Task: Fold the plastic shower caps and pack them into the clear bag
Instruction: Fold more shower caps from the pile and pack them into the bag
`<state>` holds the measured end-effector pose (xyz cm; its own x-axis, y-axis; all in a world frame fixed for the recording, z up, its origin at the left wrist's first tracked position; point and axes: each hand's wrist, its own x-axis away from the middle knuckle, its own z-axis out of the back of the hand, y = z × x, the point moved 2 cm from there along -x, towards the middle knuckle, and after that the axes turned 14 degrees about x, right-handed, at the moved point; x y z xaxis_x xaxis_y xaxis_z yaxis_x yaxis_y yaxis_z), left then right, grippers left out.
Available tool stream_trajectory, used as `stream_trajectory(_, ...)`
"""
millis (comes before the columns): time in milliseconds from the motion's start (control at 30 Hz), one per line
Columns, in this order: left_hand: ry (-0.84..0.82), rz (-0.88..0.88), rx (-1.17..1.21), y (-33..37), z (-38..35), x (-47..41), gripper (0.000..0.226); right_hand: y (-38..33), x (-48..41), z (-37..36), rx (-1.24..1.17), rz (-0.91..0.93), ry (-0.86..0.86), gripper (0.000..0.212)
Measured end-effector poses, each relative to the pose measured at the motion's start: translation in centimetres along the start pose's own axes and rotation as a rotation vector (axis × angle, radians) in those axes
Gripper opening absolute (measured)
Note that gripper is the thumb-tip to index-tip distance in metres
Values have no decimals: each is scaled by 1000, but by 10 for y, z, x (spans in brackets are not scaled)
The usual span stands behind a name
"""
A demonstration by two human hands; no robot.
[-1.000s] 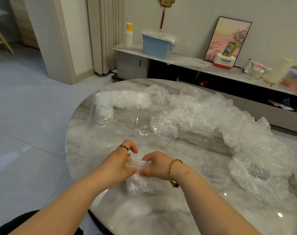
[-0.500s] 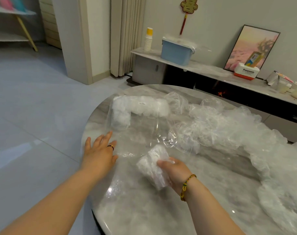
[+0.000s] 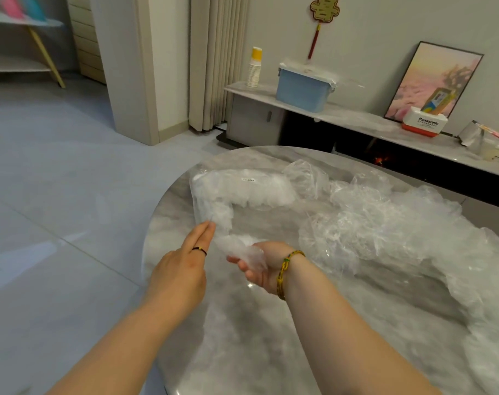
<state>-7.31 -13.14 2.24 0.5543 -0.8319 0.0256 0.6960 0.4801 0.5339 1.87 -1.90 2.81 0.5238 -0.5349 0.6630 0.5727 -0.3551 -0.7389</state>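
Several caps point(image 3: 256, 191) fill clear bag point(image 3: 202, 181); right hand point(image 3: 264, 269) grips folded cap point(image 3: 239, 246) near bag, left hand point(image 3: 182, 266) flat-fingered; pile point(image 3: 385, 223) beside bag unfolded.

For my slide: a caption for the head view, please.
Right hand holds folded shower cap; left hand at clear bag.

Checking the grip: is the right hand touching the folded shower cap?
Touching. Head view shows the right hand holding the folded shower cap in its curled fingers.

On the table point(image 3: 242, 352), bag point(image 3: 242, 192) lies left of loose shower caps point(image 3: 385, 223).
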Motion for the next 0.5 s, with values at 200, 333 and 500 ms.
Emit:
stream_trajectory(200,-34,-37,171,-1,-1,-1,77,-25,-26,-13,-99,93,250,43)
stream_trajectory(333,-39,-45,305,-9,2,-2,79,-30,-46,-40,-166,257,363,37)
stream_trajectory(500,-62,-43,317,-16,-2,-9,60,-35,-75,-47,-412,289,389,34)
